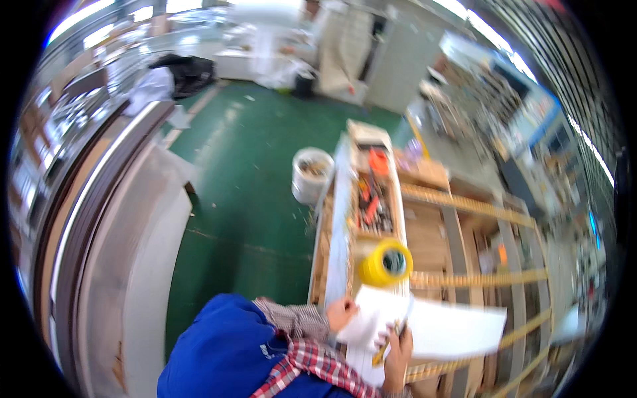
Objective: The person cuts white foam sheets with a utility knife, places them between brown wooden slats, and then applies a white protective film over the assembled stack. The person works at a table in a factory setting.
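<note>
My left hand [342, 314] is closed at the left edge of a white sheet [378, 306], its fingertips seemingly pinching that edge. On the right side of the sheet, my right hand [398, 350] is closed round a slim tool with a yellow part [379, 355]; motion blur hides its exact kind. Just beyond the sheet lies a big roll of yellow tape [373, 266] on its side. A second white sheet [458, 330] extends rightward from beside my right hand.
A wooden tool tray [400, 219] with orange-handled tools [371, 211] lies past the tape. To its left, a white bucket [310, 179] stands on the green floor [245, 152]. Slatted wooden framing [478, 278] spreads right. Long panels [146, 239] are stacked at far left.
</note>
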`<action>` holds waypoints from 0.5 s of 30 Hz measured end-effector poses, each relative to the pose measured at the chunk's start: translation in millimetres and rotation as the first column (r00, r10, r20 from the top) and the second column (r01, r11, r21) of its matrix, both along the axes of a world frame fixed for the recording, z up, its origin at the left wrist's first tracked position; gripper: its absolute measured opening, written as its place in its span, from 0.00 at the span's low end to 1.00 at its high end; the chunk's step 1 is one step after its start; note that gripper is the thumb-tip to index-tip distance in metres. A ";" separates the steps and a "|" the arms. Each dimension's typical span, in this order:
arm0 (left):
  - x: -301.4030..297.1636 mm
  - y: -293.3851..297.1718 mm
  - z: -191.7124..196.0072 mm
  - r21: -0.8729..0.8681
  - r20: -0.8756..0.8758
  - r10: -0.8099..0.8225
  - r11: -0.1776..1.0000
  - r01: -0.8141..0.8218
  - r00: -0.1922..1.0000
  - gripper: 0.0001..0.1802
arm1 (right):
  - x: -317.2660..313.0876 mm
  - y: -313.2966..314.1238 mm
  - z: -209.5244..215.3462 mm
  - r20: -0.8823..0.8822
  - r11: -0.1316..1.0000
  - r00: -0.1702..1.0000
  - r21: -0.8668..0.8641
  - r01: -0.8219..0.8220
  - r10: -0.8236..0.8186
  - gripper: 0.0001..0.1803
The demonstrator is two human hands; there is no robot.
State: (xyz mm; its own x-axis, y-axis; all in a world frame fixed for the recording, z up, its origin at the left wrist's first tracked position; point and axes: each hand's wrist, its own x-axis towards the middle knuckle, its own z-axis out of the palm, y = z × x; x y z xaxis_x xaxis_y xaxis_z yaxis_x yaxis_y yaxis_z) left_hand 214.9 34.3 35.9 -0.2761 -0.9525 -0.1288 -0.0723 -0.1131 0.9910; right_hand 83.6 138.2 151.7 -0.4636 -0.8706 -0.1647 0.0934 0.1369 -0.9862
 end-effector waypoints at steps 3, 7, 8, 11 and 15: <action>30.0 2.3 9.8 -0.027 0.029 0.062 0.998 -0.061 0.998 0.10 | 23.4 -8.1 -9.7 -0.058 0.996 0.994 0.011 -0.087 0.088 0.21; 47.1 4.6 -6.7 0.134 -0.182 0.060 0.990 -0.035 0.981 0.10 | 38.9 -4.5 -26.7 -0.141 0.995 0.988 0.084 -0.056 0.068 0.25; 50.0 2.8 -3.9 0.195 -0.212 0.026 0.981 0.017 0.977 0.10 | 40.4 -6.4 -26.6 -0.195 0.993 0.975 0.077 -0.090 0.103 0.27; 53.7 2.7 -6.5 0.214 -0.220 -0.033 0.973 0.081 0.975 0.09 | 46.7 -8.3 -29.0 -0.420 0.971 0.876 0.091 -0.222 0.239 0.30; 48.4 2.2 3.5 0.330 -0.356 -0.012 0.934 0.138 0.934 0.06 | 49.3 -12.2 -43.1 -0.604 0.944 0.725 0.195 -0.267 0.330 0.29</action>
